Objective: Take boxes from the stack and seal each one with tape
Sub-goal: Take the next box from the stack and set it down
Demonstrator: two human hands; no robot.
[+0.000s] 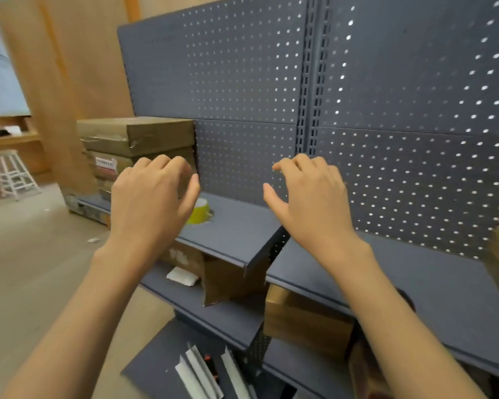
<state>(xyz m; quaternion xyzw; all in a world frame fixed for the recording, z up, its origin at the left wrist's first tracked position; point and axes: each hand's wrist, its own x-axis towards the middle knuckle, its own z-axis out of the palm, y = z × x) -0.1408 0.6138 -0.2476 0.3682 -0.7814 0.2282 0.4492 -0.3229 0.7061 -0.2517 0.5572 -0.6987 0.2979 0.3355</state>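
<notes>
— So, what are the fingers doing?

— On the left hand [150, 194] they are loosely curled, thumb apart, holding nothing. On the right hand [308, 197] it is much the same: fingers bent, thumb out to the side, nothing between them. Both hands hang in the air at mid frame, palms away, in front of the pegboard [386, 96].

— And the tape?

— A yellow-green roll of tape [200, 212] lies on the shelf [236, 234], just past the left thumb and partly hidden by it. Whether the thumb touches it I cannot tell.

— Where are the boxes?

— A stack of boxes [136, 151] stands at the far end of that shelf, left of centre, right behind the left hand. The top one has shiny tape across it; one below has a white label.

— Anything lower down?

— More cardboard [306, 323] sits under the shelf at lower centre, and a white slip [182, 276] lies on the lower shelf. Pale strips [202, 372] lie at the bottom of the frame. A white stool [12, 174] stands on the floor at far left.
</notes>
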